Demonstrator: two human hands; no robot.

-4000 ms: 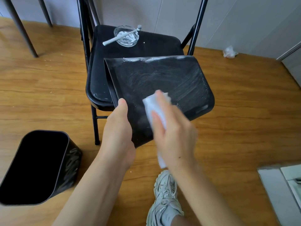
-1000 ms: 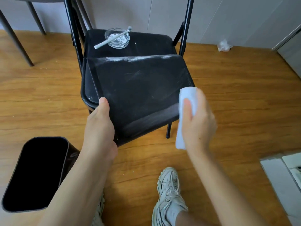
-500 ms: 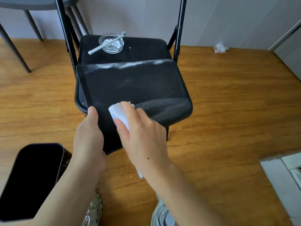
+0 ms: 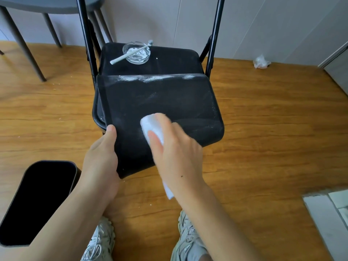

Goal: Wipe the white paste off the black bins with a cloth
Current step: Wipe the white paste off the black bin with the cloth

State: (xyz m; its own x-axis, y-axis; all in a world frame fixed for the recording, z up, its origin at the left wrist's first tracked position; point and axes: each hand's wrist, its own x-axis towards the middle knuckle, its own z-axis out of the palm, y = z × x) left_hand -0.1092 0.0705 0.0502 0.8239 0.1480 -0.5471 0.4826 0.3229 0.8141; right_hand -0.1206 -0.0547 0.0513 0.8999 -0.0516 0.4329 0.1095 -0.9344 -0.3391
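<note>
The chair (image 4: 175,59) is carrying the far end of the tipped bin (image 4: 169,102), whose near end is overhanging the seat and could be slipping off if the wiping is pushing too hard sideways. A second bin (image 4: 39,198) is standing on the floor at lower left, near enough to be getting knocked by an elbow. The left hand (image 4: 102,157) is gripping the tipped bin's near edge, thumb on top. The right hand (image 4: 175,149) is pressing the cloth (image 4: 150,122) to the wall with fingers curled over it. Paste (image 4: 150,78) is clinging along the far edge and may be getting smeared rather than lifted. The glass dish (image 4: 136,53) with its toothbrush (image 4: 130,52) is sitting just behind and could be getting shoved.
</note>
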